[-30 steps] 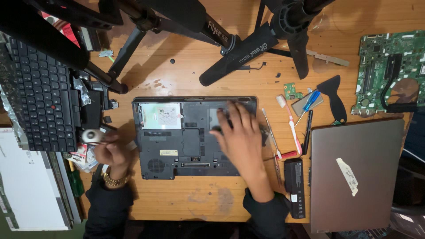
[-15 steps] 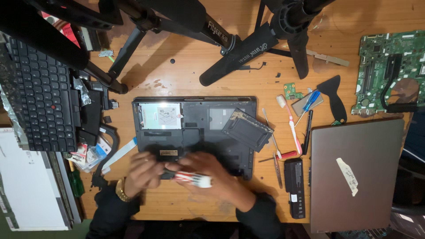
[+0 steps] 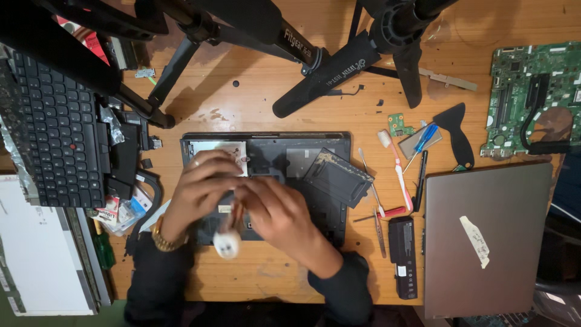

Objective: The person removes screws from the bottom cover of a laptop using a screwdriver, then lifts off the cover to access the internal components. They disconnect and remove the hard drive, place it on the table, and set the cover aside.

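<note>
overhead view of a wooden desk (image 3: 260, 97). both hands meet over the front half of an upturned dark laptop base (image 3: 290, 157). the left hand (image 3: 200, 188) and right hand (image 3: 275, 212) are closed together around a small white tube (image 3: 227, 242). its long axis runs roughly toward and away from the person, with the rounded white end pointing toward the person, over the base's near edge. a loose dark cover panel (image 3: 339, 177) lies tilted on the base, just right of the hands. a closed grey laptop (image 3: 484, 236) sits well to the right.
</note>
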